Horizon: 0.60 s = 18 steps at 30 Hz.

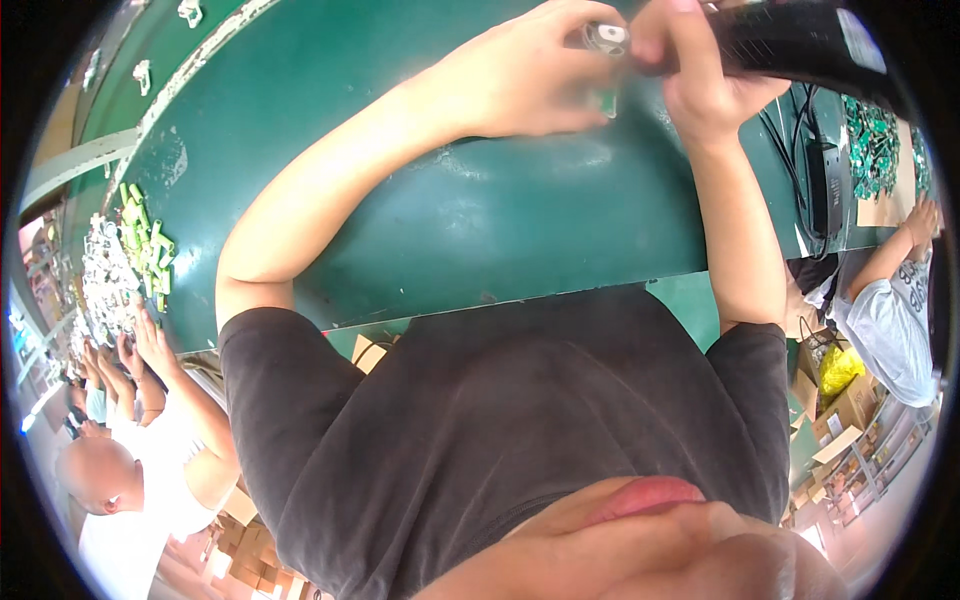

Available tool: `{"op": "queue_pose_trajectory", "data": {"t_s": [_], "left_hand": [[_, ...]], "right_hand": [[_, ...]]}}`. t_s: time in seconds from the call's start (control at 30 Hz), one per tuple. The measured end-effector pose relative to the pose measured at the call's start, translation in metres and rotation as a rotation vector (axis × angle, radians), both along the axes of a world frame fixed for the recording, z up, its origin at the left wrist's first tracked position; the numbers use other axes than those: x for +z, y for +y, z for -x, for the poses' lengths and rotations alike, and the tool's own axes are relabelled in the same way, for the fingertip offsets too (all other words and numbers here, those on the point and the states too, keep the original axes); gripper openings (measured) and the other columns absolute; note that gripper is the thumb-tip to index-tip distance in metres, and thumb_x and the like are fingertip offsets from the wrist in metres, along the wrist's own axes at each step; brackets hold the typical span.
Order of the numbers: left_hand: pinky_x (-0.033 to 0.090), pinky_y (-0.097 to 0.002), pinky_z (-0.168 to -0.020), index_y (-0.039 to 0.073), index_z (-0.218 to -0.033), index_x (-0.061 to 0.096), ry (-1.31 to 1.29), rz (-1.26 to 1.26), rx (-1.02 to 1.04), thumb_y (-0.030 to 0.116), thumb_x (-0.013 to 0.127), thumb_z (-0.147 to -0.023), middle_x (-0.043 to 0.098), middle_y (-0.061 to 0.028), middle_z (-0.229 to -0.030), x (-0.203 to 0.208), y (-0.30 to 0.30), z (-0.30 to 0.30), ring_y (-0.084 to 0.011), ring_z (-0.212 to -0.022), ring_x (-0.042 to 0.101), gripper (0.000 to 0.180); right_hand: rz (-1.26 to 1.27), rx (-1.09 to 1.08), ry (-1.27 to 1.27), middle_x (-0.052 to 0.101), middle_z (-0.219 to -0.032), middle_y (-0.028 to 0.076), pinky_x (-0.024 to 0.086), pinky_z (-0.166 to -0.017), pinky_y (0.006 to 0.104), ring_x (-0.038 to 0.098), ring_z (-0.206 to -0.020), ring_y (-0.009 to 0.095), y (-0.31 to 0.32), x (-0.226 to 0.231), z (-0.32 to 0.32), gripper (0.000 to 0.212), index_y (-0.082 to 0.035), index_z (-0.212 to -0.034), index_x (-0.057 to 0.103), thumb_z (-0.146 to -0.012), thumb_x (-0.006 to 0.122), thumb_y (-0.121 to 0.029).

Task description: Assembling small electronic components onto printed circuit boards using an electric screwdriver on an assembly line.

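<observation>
Two hands meet at the far edge of the green table: left hand clamped on a small cylindrical part, right hand gripping a black tool whose long axis runs rightward.

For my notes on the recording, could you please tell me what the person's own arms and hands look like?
Both forearms are bare, with no gloves, watch or rings visible. The left hand and right hand are uncovered. The short sleeves of a dark grey T-shirt end above the elbows.

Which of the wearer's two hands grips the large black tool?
The right hand; it wraps the black tool, while the left hand pinches a small silver-capped part.
</observation>
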<state>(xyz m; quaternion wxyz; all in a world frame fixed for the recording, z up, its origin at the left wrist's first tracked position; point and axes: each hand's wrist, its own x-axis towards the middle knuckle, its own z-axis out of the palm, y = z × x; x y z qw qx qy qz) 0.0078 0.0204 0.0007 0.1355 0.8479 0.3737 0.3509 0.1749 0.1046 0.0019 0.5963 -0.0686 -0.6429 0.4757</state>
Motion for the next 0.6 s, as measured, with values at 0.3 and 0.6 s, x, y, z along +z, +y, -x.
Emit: {"op": "queue_pose_trajectory", "data": {"t_s": [0.3, 0.6], "left_hand": [[0.05, -0.0465, -0.096, 0.004, -0.104, 0.063, 0.281, -0.026, 0.548, 0.019, 0.073, -0.077, 0.061, -0.0232, -0.114, 0.022, 0.105, 0.123, -0.0428, -0.11, 0.06, 0.032], [0.052, -0.0483, -0.095, 0.005, -0.112, 0.069, 0.442, 0.049, 0.673, 0.016, 0.072, -0.081, 0.068, -0.0223, -0.113, -0.01, 0.206, 0.126, -0.0419, -0.107, 0.064, 0.033]], "right_hand": [[0.05, -0.034, -0.03, 0.055, -0.091, 0.002, 0.044, -0.063, 0.0221, 0.054, -0.072, 0.007, 0.007, -0.022, 0.007, 0.045, -0.004, -0.127, 0.041, -0.093, 0.068, 0.007], [-0.167, -0.085, -0.231, 0.059, -0.101, 0.004, 0.049, -0.077, 0.0298, 0.059, -0.085, 0.015, 0.01, -0.022, 0.0, 0.06, 0.0, -0.136, 0.038, -0.086, 0.072, 0.002]]}}
